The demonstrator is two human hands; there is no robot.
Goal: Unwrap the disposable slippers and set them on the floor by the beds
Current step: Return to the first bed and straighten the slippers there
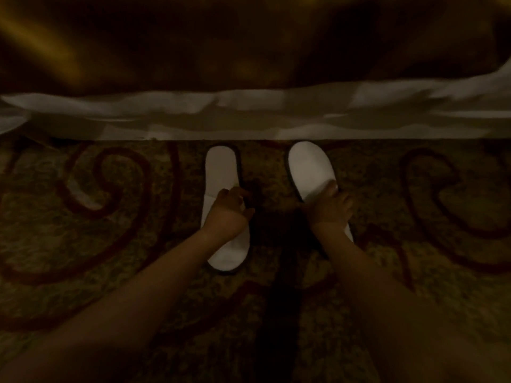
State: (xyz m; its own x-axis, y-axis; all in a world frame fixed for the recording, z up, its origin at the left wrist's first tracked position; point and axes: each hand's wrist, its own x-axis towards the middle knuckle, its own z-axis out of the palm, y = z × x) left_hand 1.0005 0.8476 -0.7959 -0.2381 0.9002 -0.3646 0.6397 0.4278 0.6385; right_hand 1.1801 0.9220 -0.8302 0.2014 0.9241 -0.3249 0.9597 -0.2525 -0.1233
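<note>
Two white slippers lay on the patterned carpet (110, 244), just short of the bed skirt (249, 125). The left hand (228, 211) curled its fingers over the left slipper (221, 172); the right hand (331, 208) pinched the right slipper (308, 164). Both slippers were unwrapped, dark-edged, and pointed opposite ways.

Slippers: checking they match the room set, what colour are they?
White with a dark edge trim, both slippers, seen in the head view.
</note>
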